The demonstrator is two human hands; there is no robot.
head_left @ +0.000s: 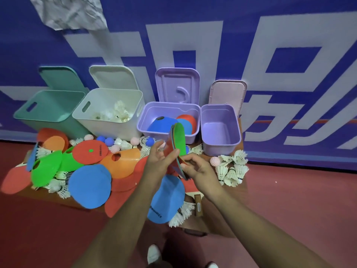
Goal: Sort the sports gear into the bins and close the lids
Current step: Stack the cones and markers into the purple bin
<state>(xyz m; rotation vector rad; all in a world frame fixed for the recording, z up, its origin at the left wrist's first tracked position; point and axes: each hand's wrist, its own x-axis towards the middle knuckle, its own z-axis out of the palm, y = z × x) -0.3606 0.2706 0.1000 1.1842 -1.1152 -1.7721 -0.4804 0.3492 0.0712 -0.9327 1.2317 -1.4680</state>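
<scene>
1. Both hands hold the stack of discs [176,140] on edge, just in front of the purple bin [147,118]. The right hand [201,171] pinches its lower edge, and the left hand [157,161] curls fingers against its red face.
2. The loosely held discs could fan apart and slip onto the cluttered tabletop [218,223], or catch on the bin's rim.
3. The number of discs is unclear, and the teal bin [48,107] hides its contents.
</scene>
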